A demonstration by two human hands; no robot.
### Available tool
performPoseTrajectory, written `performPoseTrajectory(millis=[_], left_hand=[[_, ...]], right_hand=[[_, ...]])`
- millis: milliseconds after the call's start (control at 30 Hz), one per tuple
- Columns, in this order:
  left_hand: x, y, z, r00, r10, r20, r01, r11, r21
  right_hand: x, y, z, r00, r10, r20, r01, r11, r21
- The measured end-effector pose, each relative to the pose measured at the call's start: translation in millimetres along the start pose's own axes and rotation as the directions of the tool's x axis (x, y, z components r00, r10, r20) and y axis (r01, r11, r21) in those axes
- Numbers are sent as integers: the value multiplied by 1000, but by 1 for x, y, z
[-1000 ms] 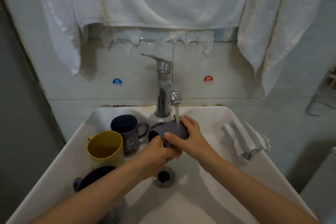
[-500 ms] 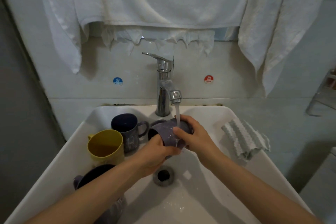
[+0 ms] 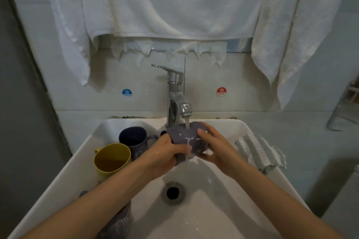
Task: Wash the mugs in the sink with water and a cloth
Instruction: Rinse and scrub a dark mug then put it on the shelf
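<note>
Grey mug [image 3: 186, 138] on its side under the tap [image 3: 175, 91] stream, near the back edge of the sink [image 3: 204, 211]. Left hand [image 3: 165, 154] curled round the mouth end, right hand [image 3: 216, 147] wrapped over the base. Wet, hard, probably slippery and chippable; safest gripped round the body.

There's only the one view, worn on the person's head and facing forward and down over the white sink [image 3: 73, 170]. It sits close in: both forearms [image 3: 281, 200] enter from the bottom edge, the faucet [image 3: 175, 93] stands centre, and the wide lens reaches the hanging towels [image 3: 165, 6] up top.
</note>
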State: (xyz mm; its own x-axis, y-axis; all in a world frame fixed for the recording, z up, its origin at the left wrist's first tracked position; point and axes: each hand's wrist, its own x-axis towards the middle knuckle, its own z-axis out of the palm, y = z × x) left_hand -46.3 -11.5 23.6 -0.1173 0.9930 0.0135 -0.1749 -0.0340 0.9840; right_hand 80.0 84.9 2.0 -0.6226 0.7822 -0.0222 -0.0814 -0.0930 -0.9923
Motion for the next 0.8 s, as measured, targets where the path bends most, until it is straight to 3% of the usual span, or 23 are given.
performPoseTrajectory(millis=[67, 167, 233, 267, 300, 367, 467, 533, 633, 800], left_hand=[[0, 1, 6, 999, 29, -40, -29, 999, -18], [-4, -15, 13, 992, 83, -96, -72, 991, 110], [-10, -25, 15, 983, 112, -144, -89, 983, 160], [-11, -28, 14, 978, 121, -171, -89, 978, 188], [-13, -30, 13, 973, 129, -191, -84, 970, 227], [-16, -31, 13, 971, 153, -185, -91, 947, 309], [-16, -31, 12, 967, 192, -169, -124, 930, 347], [-15, -31, 12, 966, 213, -150, -149, 924, 353], [-14, -34, 10, 964, 221, -148, -168, 937, 306], [-14, -39, 8, 958, 230, -174, -163, 930, 330]], right_hand=[[-1, 2, -3, 999, 41, 8, -41, 997, 67], [-4, 4, -4, 993, 102, 56, -107, 990, 95], [-3, 7, -2, 994, 104, 39, -102, 993, -54], [-2, 8, -1, 999, 39, 12, -36, 977, -211], [-2, 10, -2, 997, -75, -2, 68, 915, -398], [-6, 10, -3, 939, -333, 89, 300, 663, -686], [-14, 11, 4, 802, -457, 384, 556, 336, -760], [-13, 17, 4, 755, -454, 473, 611, 226, -758], [-6, 21, -2, 721, -513, 466, 635, 220, -740], [-3, 17, -6, 700, -609, 374, 649, 323, -689]])
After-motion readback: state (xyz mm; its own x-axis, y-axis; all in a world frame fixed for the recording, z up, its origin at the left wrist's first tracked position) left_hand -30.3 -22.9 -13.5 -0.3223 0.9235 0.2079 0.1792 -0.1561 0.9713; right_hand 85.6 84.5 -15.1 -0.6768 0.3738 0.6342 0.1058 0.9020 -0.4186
